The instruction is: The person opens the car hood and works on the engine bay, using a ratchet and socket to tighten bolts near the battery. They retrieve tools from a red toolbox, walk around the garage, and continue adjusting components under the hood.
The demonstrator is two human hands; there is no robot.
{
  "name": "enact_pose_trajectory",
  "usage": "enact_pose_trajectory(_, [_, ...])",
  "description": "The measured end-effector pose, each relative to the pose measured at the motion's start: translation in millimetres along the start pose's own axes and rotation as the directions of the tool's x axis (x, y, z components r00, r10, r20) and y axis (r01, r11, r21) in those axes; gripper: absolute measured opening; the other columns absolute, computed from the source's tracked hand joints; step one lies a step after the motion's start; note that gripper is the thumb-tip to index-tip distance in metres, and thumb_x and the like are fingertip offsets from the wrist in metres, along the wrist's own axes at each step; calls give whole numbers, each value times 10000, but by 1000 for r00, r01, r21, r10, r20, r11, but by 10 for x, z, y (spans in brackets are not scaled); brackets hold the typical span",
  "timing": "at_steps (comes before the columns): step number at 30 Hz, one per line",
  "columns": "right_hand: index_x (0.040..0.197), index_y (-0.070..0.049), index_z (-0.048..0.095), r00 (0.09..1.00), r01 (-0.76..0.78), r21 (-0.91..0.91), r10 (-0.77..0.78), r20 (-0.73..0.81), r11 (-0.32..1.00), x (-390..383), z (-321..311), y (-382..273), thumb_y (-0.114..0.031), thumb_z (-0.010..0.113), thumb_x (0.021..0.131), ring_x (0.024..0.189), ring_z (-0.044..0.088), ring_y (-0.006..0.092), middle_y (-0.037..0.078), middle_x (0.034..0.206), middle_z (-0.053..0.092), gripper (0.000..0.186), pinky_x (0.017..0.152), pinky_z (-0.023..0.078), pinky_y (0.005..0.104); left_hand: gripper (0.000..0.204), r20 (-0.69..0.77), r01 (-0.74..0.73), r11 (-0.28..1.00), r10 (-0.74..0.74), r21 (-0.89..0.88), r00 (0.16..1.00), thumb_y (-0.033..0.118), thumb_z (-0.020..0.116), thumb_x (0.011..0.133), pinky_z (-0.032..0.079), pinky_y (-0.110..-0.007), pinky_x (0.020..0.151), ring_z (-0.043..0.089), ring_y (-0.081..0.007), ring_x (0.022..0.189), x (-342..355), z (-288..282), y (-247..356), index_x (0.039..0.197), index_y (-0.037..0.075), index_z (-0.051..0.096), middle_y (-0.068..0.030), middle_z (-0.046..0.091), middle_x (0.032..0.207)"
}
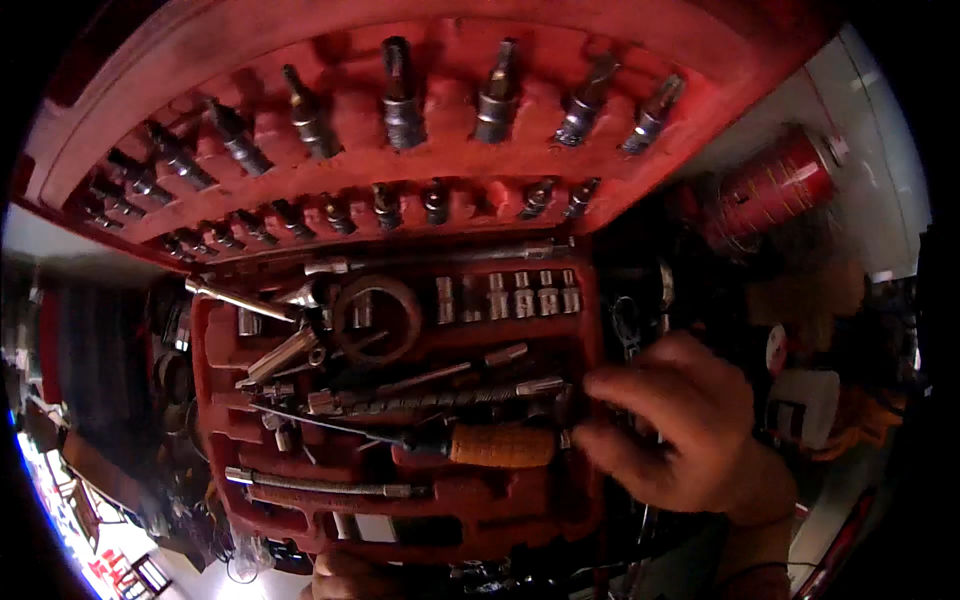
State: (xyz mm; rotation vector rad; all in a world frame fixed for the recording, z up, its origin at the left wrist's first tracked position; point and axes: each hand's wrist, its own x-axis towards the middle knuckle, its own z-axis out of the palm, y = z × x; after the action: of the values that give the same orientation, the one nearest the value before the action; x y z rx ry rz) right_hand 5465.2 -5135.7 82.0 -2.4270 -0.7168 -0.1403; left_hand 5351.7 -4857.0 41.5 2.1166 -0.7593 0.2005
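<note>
A red tool case (215, 420) lies opened below me, its lid (350, 60) standing up at the far side. My right hand (680, 425) is at the case's right edge, thumb and forefinger curved and apart. Its fingertips are beside the butt of an orange-handled tool (500, 446) with a thin dark shaft; I see nothing between them. My left hand (345, 578) shows only partly at the near edge of the case, its fingers mostly hidden. Inside lie a flexible extension shaft (330, 487), a metal ring (410, 320) and several small sockets (525, 300).
Two rows of driver bit sockets (403, 110) sit in the lid. A red can (775, 190) lies beyond the right side. A white container (805, 405) is at the right among dark clutter. More items crowd the left, where it is too dark to tell them.
</note>
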Motion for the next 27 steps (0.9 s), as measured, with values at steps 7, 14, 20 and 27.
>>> enact_pose_trajectory(7, [1049,-26,607,938,5,-112,35,346,994,125,25,-259,-263,785,705,732,593,258,112,932,518,454,596,505,351,151,-108,34,999,-32,17,994,200,534,816,447,-314,558,551,-185,606,55,-73,72,702,107,502,-18,523,662])
enact_pose_trajectory(14, [1116,5,575,996,-89,-145,91,6,985,45,-289,-60,-309,662,847,835,583,257,135,1018,578,422,719,483,376,167,-522,333,913,-169,236,836,66,700,650,417,-317,573,555,-211,654,340,-359,84,771,42,587,-75,571,729])
enact_pose_trajectory(20, [1115,10,576,840,-506,320,542,-31,801,-448,-536,52,-352,651,842,899,605,257,141,1022,621,460,835,480,358,273,-279,364,822,-261,439,924,40,752,609,454,-333,621,577,-250,736,888,-390,-20,864,21,656,-93,605,816])
enact_pose_trajectory(27, [1315,3,375,767,-54,732,497,-405,679,-1326,-906,453,-419,599,868,1033,551,299,154,1190,493,654,774,491,399,288,203,34,832,-175,554,963,47,655,673,479,-428,796,578,-338,932,1353,-236,-113,960,19,647,-147,597,991])
